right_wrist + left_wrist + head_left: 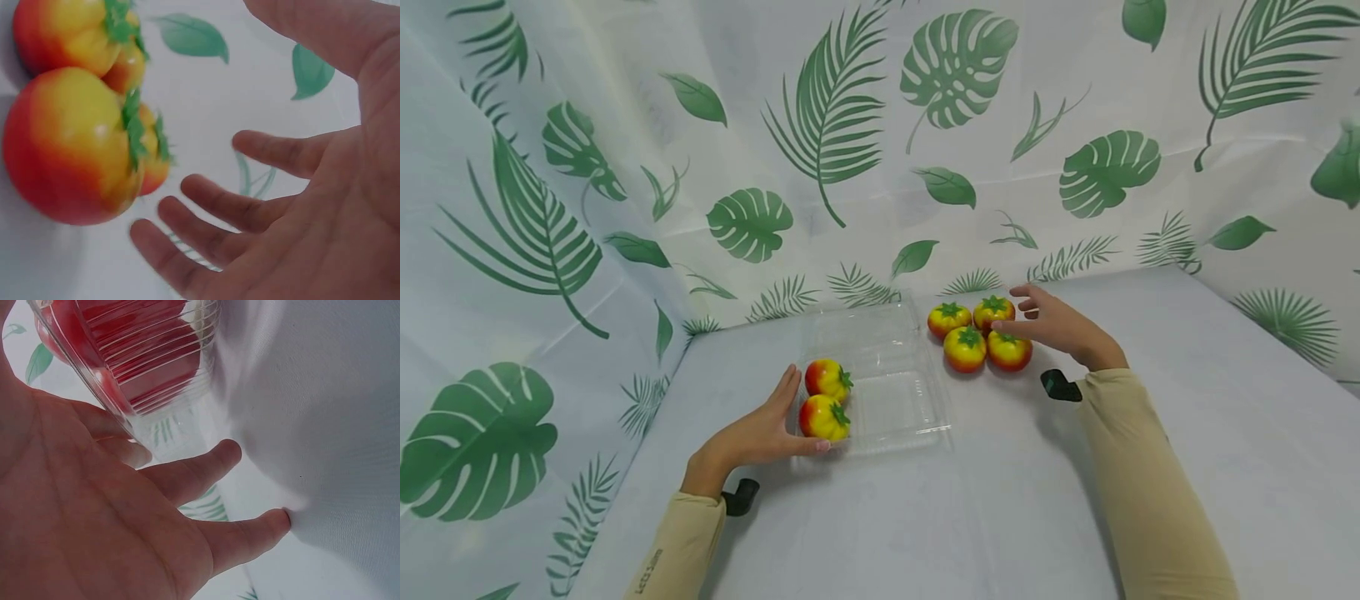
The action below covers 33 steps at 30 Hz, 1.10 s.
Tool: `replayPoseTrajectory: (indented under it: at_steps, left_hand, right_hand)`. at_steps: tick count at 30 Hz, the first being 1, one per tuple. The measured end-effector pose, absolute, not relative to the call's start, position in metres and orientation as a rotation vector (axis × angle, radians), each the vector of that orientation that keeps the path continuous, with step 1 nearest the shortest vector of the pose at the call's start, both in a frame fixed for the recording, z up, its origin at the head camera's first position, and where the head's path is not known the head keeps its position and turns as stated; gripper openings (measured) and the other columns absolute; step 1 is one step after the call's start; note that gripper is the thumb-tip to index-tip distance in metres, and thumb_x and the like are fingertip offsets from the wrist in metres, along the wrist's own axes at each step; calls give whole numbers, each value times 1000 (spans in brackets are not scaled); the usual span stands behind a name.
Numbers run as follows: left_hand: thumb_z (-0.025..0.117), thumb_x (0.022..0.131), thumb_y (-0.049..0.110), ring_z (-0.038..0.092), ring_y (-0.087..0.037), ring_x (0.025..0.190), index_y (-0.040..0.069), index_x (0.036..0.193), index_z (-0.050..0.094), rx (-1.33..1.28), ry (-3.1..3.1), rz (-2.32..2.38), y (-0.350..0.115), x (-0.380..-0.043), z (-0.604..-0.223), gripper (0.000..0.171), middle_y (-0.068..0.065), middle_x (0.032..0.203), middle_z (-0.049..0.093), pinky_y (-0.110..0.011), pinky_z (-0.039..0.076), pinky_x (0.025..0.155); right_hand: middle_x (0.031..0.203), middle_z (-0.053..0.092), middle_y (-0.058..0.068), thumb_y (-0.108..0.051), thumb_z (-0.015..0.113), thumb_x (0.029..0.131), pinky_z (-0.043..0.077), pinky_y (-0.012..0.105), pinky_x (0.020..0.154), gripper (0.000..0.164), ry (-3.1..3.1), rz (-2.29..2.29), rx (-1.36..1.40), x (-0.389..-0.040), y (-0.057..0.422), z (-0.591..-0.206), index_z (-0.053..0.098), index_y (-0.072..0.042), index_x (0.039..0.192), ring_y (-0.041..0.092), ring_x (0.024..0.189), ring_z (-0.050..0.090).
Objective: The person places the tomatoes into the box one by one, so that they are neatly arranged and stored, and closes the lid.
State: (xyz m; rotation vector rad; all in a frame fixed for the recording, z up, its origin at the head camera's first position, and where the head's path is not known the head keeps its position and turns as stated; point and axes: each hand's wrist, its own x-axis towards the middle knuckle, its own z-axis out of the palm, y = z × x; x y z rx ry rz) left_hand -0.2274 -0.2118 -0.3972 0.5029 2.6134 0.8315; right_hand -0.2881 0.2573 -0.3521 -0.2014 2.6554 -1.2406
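Observation:
A clear plastic clamshell box [898, 400] lies open on the table. Two red-and-yellow round fruits with green leafy tops, tomato or persimmon in look, sit along its left side, one fruit [827, 379] behind the other [824, 418]. My left hand [760, 429] spreads around the box's left end, thumb by the front edge, fingers extended along the side; the left wrist view shows fingers [125, 452] at the ribbed wall. Over on the right, my right hand [1056, 325] hovers, fingers loosely spread and holding nothing, beside several more such fruits [965, 350].
The box's lid half [865, 321] lies folded back toward the rear. A white leaf-printed sheet [850, 167] hangs behind and at both sides. The grouped fruits stand close together, right of the lid, on the white table [880, 525].

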Motion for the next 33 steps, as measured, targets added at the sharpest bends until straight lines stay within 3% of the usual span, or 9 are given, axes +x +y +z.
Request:
replayPoseTrajectory:
  at_steps: [9, 17, 33]
  left_hand:
    - [80, 87, 65, 6, -40, 163, 1, 171, -4, 494, 2607, 851, -212, -226, -398, 134, -16, 178, -12, -61, 18, 127]
    - [80, 87, 66, 6, -40, 163, 1, 171, -4, 497, 2607, 843, -212, -228, -398, 135, -16, 178, -11, -60, 17, 127]
    - [80, 87, 66, 4, -39, 163, 1, 170, -5, 509, 2596, 849, -213, -230, -399, 135, -16, 178, -13, -60, 15, 127]
  right_hand:
    - [155, 35, 37, -44, 72, 101, 48, 57, 112, 92, 2557, -1198, -105, -299, 261, -373, 25, 9, 160, 48, 133, 50]
    - [127, 53, 25, -55, 73, 98, 51, 45, 95, 87, 2616, -1097, -79, -301, 262, -390, 34, 9, 144, 37, 110, 55]
    - [124, 57, 24, -48, 75, 98, 48, 53, 102, 80, 2629, -1058, -103, -295, 270, -383, 38, 9, 142, 38, 111, 56]
